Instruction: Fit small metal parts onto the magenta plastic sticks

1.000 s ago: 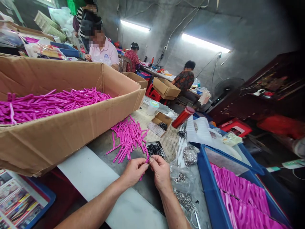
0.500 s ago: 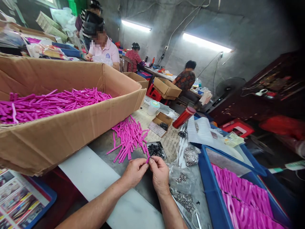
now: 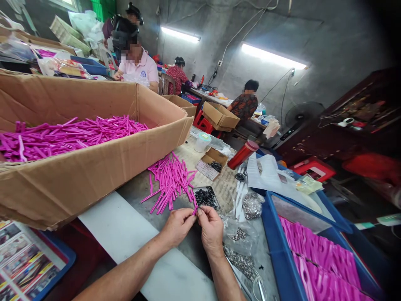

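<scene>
My left hand [image 3: 176,226] and my right hand [image 3: 211,228] meet at the fingertips low in the middle, both pinched on one thin pink plastic stick [image 3: 194,210]. Just beyond them lies a loose pile of pink sticks [image 3: 171,179] on the table. Right of that pile sits a small tray of dark metal parts [image 3: 205,197]. Bags of small silvery parts [image 3: 250,205] lie to the right of my hands.
A large cardboard box [image 3: 94,167] full of pink sticks fills the left. At the right stands a blue bin [image 3: 275,251] of pink pieces. A red flask [image 3: 242,154], a small carton [image 3: 213,161] and white papers lie beyond. Several people work at far tables.
My hands stay together at the stick; its lower end, showing below my fingers a second ago, is now hidden. The view has shifted slightly.
</scene>
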